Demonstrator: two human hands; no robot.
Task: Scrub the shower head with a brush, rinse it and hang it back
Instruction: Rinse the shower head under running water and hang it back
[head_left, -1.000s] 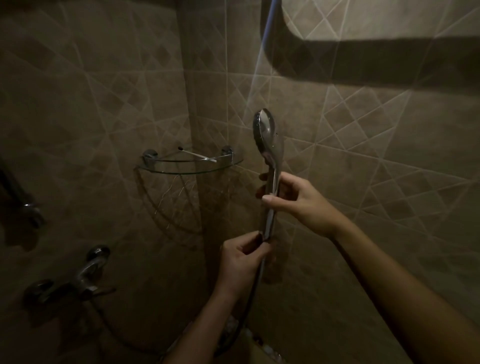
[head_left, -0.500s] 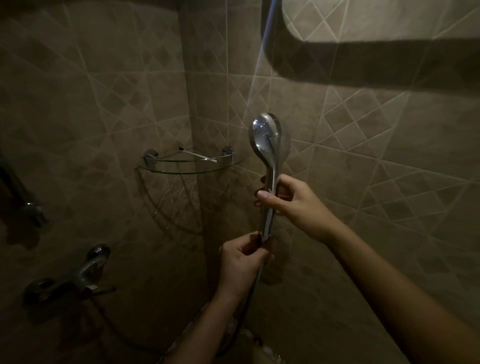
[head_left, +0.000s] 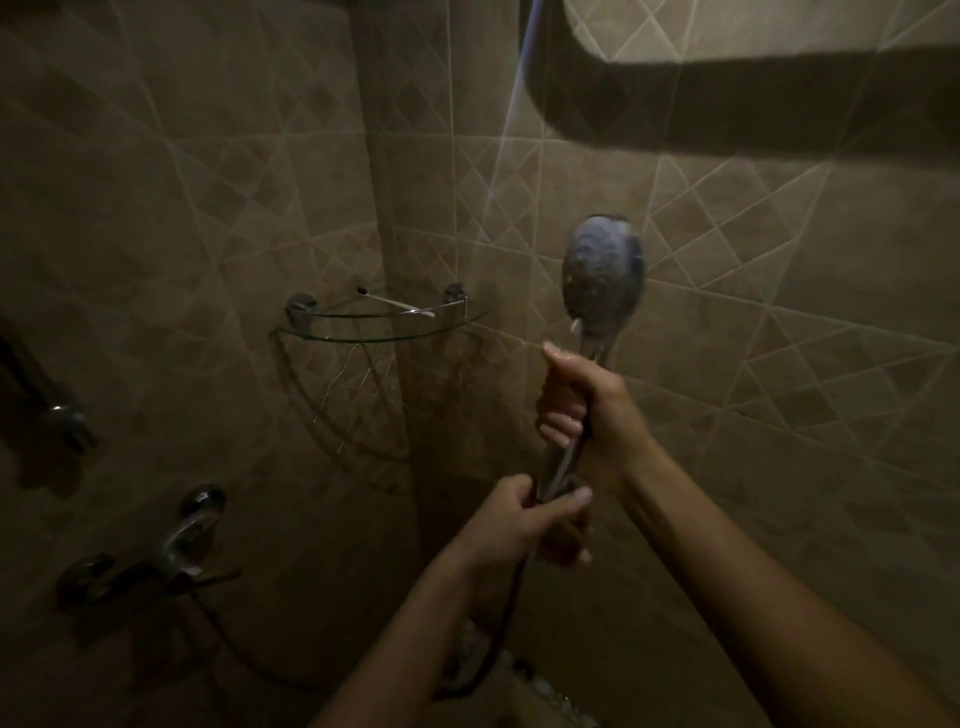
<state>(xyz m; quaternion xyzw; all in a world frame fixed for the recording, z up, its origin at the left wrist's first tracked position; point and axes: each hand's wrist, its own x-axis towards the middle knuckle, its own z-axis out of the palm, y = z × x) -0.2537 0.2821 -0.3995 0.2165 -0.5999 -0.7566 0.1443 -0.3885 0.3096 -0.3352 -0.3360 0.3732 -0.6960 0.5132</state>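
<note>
A chrome shower head (head_left: 602, 270) stands upright in front of the tiled wall, its round spray face turned towards me. My right hand (head_left: 587, 410) grips the upper part of its handle, fingers curled round it. My left hand (head_left: 524, 514) grips the bottom end of the handle where the dark hose (head_left: 506, 618) joins it. The hose hangs down in a loop towards the tap. No brush shows in either hand.
A glass corner shelf (head_left: 379, 332) with a thin white stick on it is fixed in the corner to the left. A chrome mixer tap (head_left: 171, 545) sits low on the left wall. A chrome bracket (head_left: 62, 421) sticks out at far left.
The shower head has turned about its handle: it showed its edge, then its shiny back, and now its spray face points at me. My right hand has shifted its grip round the handle.
</note>
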